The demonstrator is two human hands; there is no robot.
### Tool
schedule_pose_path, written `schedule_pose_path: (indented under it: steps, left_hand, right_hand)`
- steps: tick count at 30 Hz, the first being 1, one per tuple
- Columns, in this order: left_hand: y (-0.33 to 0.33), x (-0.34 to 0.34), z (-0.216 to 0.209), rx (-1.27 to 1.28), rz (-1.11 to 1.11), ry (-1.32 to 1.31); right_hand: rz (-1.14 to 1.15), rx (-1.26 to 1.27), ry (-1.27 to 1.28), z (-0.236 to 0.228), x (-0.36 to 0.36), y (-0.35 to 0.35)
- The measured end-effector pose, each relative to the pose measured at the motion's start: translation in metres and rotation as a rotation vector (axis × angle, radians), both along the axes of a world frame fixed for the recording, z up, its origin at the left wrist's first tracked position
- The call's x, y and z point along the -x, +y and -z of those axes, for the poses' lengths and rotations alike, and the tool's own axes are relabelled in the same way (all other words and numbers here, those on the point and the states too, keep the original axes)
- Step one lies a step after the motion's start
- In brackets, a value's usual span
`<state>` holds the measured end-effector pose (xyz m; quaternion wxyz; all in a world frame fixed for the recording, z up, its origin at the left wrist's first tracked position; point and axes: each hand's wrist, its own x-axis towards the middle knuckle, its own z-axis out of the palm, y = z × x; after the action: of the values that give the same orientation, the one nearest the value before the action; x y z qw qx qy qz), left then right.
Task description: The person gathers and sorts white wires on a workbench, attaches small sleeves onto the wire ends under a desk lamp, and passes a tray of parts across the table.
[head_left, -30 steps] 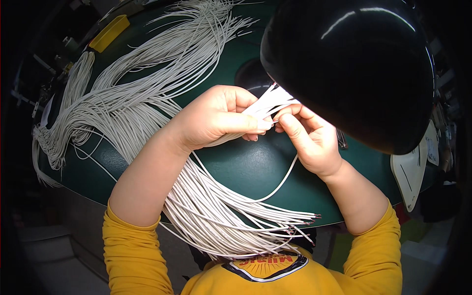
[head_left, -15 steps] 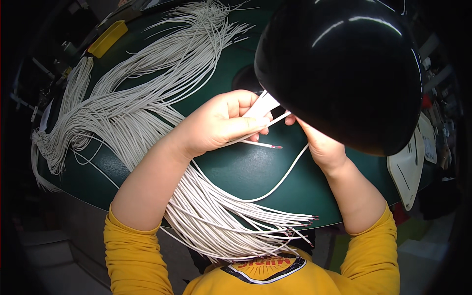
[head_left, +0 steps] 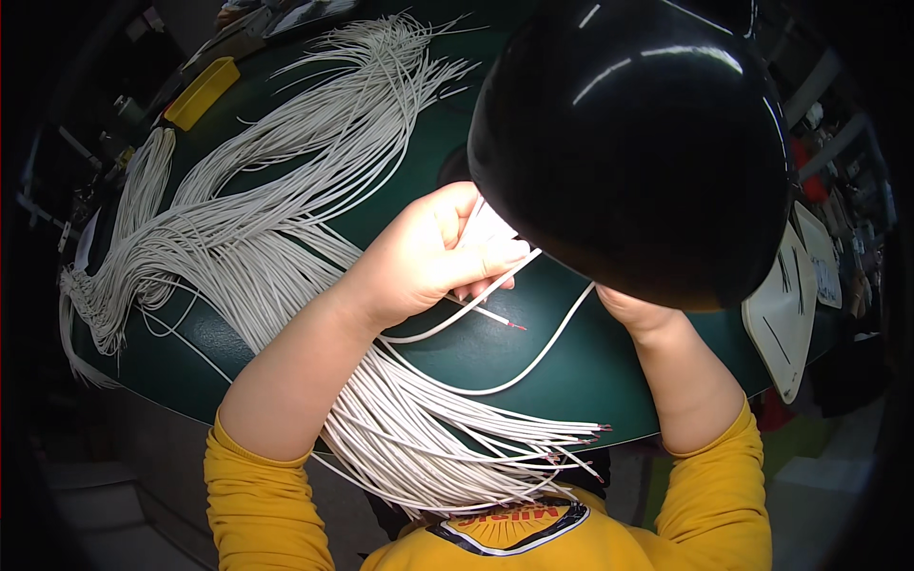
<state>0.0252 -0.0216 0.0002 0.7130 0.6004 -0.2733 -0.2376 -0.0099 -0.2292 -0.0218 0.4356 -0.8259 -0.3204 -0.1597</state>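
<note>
Hands sorting white wires (head_left: 286,247) on a green table (head_left: 533,366)
Left hand (head_left: 428,252) is pinching wire ends at centre frame; right hand (head_left: 633,309), under the black lamp shade (head_left: 633,143), is hiding its grip

Dark green table (head_left: 533,371) under my view.
I see white wires (head_left: 276,238) sprawling across it, overhanging its near edge; yellow tray (head_left: 201,92) at its far-left edge.

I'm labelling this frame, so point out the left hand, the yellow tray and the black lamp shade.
left hand (head_left: 424,257), head view, back of the hand.
yellow tray (head_left: 202,92), head view, middle of its long side.
black lamp shade (head_left: 633,152), head view, glossy dome top.
</note>
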Motion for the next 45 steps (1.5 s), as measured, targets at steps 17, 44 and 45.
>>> schedule_pose_path:
  steps: [17,44,45]
  left_hand:
    - [-0.002,0.001,0.001,-0.041,-0.053,0.128]
    - [-0.001,0.0,0.003,-0.09,0.033,0.111]
    - [-0.001,-0.001,0.003,-0.027,-0.018,0.123]
  right_hand:
    - [0.229,-0.064,-0.233,0.017,0.0,-0.004]
    - [0.261,0.215,-0.411,0.001,-0.011,0.015]
    - [0.306,0.261,-0.489,0.0,-0.012,0.015]
